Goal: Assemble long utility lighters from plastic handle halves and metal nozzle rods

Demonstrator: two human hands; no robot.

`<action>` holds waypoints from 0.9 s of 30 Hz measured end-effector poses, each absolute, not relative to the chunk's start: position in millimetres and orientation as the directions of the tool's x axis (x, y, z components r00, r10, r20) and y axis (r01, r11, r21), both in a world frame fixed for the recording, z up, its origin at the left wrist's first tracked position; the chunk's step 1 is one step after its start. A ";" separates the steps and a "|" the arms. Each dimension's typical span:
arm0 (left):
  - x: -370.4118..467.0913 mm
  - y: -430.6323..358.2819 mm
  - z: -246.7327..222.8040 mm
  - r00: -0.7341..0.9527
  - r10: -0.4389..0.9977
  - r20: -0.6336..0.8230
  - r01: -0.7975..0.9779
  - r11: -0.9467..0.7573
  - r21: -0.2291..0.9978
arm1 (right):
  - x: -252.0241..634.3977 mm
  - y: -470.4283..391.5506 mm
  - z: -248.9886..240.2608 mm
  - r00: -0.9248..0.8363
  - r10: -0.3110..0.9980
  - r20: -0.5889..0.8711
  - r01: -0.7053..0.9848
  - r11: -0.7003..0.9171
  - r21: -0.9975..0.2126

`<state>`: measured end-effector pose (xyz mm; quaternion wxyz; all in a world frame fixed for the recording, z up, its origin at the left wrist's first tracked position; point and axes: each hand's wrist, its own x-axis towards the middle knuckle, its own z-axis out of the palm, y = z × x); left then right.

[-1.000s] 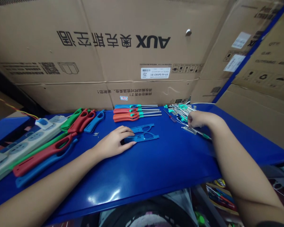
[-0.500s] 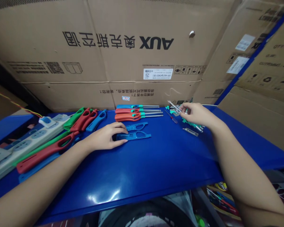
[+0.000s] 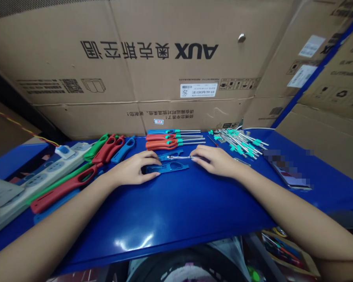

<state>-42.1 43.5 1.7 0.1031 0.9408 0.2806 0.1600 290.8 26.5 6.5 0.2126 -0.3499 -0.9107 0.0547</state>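
Two blue plastic shell halves lie on the blue table; the nearer blue shell half (image 3: 174, 167) has its left end between the thumb and fingers of my left hand (image 3: 137, 168). The farther blue shell half (image 3: 178, 152) is partly under my left fingers. My right hand (image 3: 216, 160) pinches a thin, pale part with wires (image 3: 181, 157), whose left end is over the farther shell. Behind my hands, assembled lighters (image 3: 164, 145) with red or blue handles and metal tubes lie in a stack of rows.
A pile of metal rods with green ends (image 3: 242, 143) lies at the back right, beside a phone (image 3: 291, 170). Red, green and blue handle shells (image 3: 106, 150) and a white power strip (image 3: 53, 168) are at left. A cardboard wall (image 3: 153, 90) stands behind.
My right hand has moved left from the pile of rods to the blue shells, carrying the thin part. My left hand stays at the shells. The phone now shows.
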 end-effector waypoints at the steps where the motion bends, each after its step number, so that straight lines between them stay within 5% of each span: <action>1: -41.8 43.3 1.4 0.791 0.560 0.246 0.493 -0.822 0.285 | 288.3 25.4 4.8 -0.680 0.648 0.343 0.598 0.761 -0.252; 12: -40.2 42.0 0.1 0.797 0.541 0.270 0.460 -0.832 0.309 | 290.0 32.8 -7.7 -0.710 0.620 0.334 0.606 0.779 -0.159; 23: -32.8 36.8 1.2 0.757 0.567 0.325 0.551 -0.821 0.150 | 288.5 28.4 -5.2 -0.653 0.673 0.349 0.619 0.739 -0.266; 27: -19.3 25.9 -3.8 0.653 0.601 0.460 0.573 -0.790 0.218 | 285.8 27.2 -5.4 -0.638 0.673 0.375 0.601 0.739 -0.306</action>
